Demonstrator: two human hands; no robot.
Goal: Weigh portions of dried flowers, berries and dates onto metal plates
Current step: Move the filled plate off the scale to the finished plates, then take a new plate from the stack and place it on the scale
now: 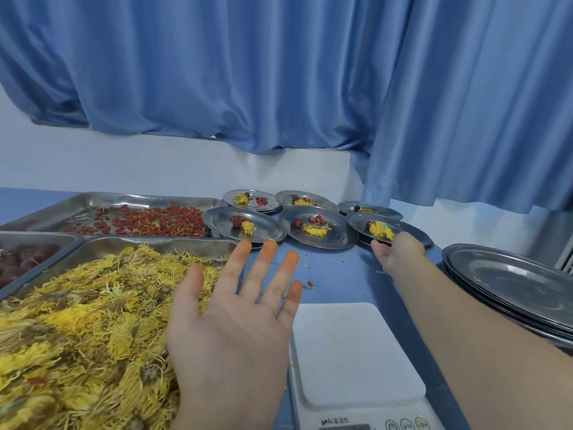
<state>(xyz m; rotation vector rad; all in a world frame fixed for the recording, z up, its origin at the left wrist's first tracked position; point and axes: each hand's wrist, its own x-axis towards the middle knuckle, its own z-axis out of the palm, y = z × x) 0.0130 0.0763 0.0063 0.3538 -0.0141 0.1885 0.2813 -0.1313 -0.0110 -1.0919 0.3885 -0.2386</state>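
The right hand (398, 254) grips the near rim of a plate (356, 224) at its 12 o'clock. The left hand (235, 324) is spread wide, empty, flowers (77, 321) at its 9 o'clock.

A blue curtain (217, 72) filled the upper view, hanging in deep folds. A second panel (465, 119) at the right dropped lower, its hem close to the table's far right corner. Beneath the first one's hem ran a plain white wall (124, 162), which met the far edge of a blue table (335, 274). A thin grey ledge (40, 121) showed under the curtain at the left. The light was soft and even, with a cool blue cast, and shadows were faint.
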